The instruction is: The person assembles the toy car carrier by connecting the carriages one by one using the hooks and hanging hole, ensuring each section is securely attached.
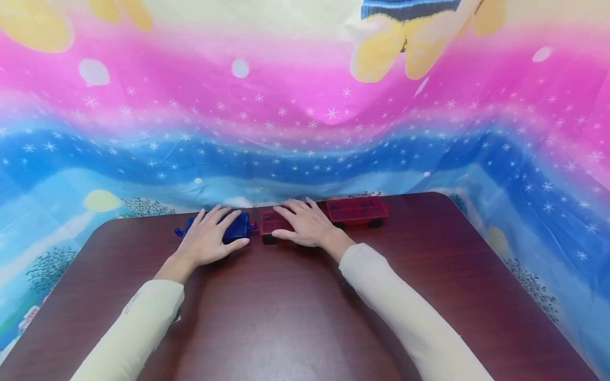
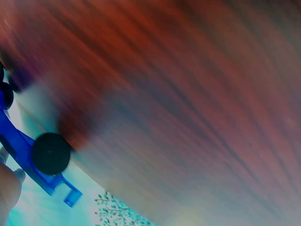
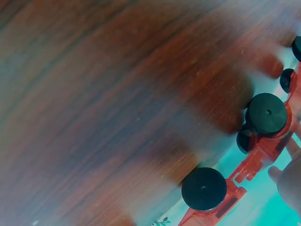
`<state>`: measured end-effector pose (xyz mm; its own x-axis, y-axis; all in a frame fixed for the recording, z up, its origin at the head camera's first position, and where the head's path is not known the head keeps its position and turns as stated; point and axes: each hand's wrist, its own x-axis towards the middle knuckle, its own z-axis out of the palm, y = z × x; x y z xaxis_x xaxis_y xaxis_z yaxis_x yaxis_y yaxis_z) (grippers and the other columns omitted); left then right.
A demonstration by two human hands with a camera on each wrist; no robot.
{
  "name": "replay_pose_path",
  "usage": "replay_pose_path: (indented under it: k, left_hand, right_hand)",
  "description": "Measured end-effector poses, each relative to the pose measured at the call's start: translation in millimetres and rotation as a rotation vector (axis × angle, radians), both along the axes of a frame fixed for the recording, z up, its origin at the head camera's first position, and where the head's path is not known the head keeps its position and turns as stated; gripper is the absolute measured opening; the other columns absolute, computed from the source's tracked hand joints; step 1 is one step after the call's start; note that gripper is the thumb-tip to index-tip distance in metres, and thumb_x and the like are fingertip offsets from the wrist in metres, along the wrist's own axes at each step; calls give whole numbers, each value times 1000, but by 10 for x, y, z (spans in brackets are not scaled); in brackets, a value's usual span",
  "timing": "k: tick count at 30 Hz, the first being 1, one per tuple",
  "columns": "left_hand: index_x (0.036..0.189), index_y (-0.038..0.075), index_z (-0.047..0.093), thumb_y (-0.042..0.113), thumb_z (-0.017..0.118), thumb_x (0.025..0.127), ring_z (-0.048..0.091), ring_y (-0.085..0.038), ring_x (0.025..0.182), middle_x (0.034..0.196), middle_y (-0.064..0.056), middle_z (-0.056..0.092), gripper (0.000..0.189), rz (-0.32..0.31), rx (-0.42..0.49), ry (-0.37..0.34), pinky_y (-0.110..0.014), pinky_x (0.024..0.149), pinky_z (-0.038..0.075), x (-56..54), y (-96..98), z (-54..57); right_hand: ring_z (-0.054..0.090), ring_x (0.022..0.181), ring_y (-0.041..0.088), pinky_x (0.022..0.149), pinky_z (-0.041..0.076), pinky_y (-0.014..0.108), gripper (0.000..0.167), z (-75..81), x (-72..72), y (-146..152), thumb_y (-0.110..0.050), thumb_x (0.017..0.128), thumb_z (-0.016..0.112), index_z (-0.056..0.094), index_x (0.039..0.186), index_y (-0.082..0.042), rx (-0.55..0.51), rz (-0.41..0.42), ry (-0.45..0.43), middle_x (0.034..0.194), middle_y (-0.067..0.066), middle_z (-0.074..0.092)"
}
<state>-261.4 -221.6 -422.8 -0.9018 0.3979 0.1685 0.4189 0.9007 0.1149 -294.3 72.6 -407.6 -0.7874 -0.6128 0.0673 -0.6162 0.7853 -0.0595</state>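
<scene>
At the far edge of the table, a translucent blue toy wagon (image 1: 237,228) with black wheels has a small hook at each end. My left hand (image 1: 209,237) lies over it with fingers spread and thumb out on the near side. Just right of it is a red toy wagon (image 1: 269,222), partly covered by my right hand (image 1: 307,225), whose fingers reach across its top. A second red wagon (image 1: 356,210) stands to the right of that hand. In the right wrist view, the couplings of the red wagons (image 3: 282,136) meet end to end. The blue wagon's hook (image 2: 70,195) shows in the left wrist view.
The dark brown wooden table (image 1: 267,307) has rounded far corners. Behind it and along both sides hangs a pink and blue printed cloth (image 1: 295,121), close to the table's far edge.
</scene>
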Motion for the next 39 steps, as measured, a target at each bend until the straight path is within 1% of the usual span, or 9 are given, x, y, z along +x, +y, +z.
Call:
replay_pose_path:
  k: [5,12,15,22,30,35,39]
  left_hand:
    - [158,18,39,76,48,91,22,-40,150,157,-18,39,89,-5,7,5,-64,119,12,14,133,15]
    - [159,18,37,77,45,92,25,-38,149,157,-16,39,89,4,10,9,-64,119,13,30,276,11]
    - [158,18,39,77,45,92,28,-38,148,156,-17,41,88,12,30,17,-65,118,14,34,309,19]
    - [159,20,37,74,45,94,28,-39,148,155,-17,40,85,25,48,20,-64,118,15,35,360,68]
    - [157,16,41,73,47,94,27,-40,148,155,-19,41,84,52,78,29,-65,118,16,6,438,111]
    - [157,15,40,70,48,95,26,-40,148,155,-18,40,83,52,85,24,-64,118,15,14,485,132]
    - [157,15,40,68,50,96,26,-40,148,156,-18,40,81,52,87,21,-64,118,15,33,504,128]
  right_hand:
    - [23,152,24,122,12,56,76,48,45,67,-73,99,35,34,160,-28,-15,-26,0,163,2,33]
    - [22,153,24,122,11,56,74,72,65,228,-72,99,34,37,159,-27,-33,-60,11,163,2,33]
    - [22,153,26,122,11,57,74,81,76,319,-71,100,35,37,159,-27,-41,-69,7,163,3,33]
    - [22,152,29,122,10,58,74,125,87,544,-69,101,37,35,160,-25,-45,-99,12,163,5,33]
    - [22,152,33,121,11,60,73,180,120,817,-65,102,40,35,160,-22,-67,-155,20,163,8,33]
    - [24,151,33,121,11,61,72,162,118,995,-64,102,41,37,159,-20,-97,-171,34,162,9,35]
    - [26,150,34,120,12,62,72,121,118,1126,-64,102,41,39,158,-19,-116,-177,41,160,10,36]
